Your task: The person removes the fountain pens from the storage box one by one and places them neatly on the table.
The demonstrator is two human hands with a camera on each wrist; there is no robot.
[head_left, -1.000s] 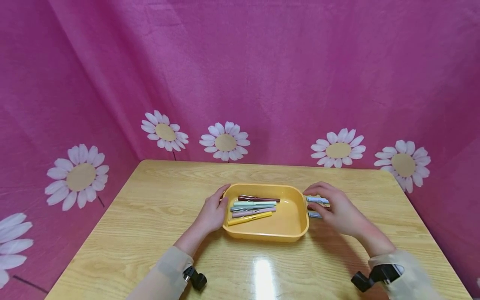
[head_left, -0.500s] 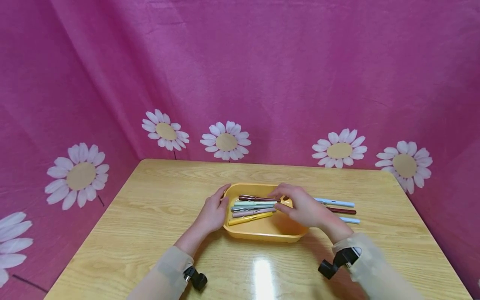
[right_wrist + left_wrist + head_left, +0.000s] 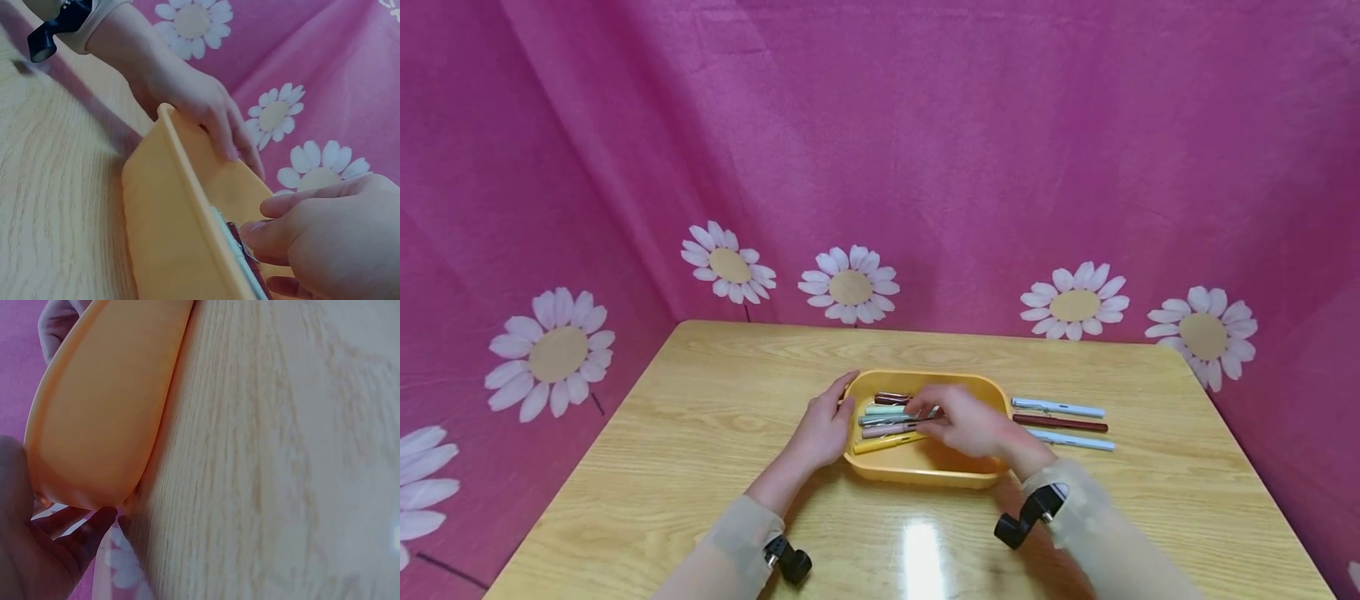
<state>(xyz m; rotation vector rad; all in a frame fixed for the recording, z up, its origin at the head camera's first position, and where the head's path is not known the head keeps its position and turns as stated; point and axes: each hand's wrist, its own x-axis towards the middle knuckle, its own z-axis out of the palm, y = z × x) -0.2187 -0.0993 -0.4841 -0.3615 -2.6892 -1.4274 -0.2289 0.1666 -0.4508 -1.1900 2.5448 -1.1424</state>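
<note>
A yellow plastic tray (image 3: pixel 925 478) stands on the table, several pens lying side by side at its left end. My left hand (image 3: pixel 822 427) grips the tray's left end; the left wrist view has its fingers (image 3: pixel 94 534) against the outer end wall. Inside the tray, my right hand (image 3: pixel 962 423) is bent over the right ends of the pens, thumb and fingertips close together at a grey-green pen (image 3: pixel 876 421). I cannot tell whether it pinches that pen. A yellow pen (image 3: pixel 883 443) lies nearest the front, and a maroon pen (image 3: pixel 891 398) at the back.
Right of the tray, on the wooden table (image 3: pixel 715 467), lie a light blue pen (image 3: pixel 1067 408), a dark red pen (image 3: pixel 1063 423) and another light blue pen (image 3: pixel 1078 441), roughly parallel. A pink curtain (image 3: pixel 962 167) with white daisies hangs behind the table and at its sides.
My right hand has moved left from the pens on the table, over the tray's right end and onto the pens inside. The three pens outside are now uncovered. My left hand stays on the tray.
</note>
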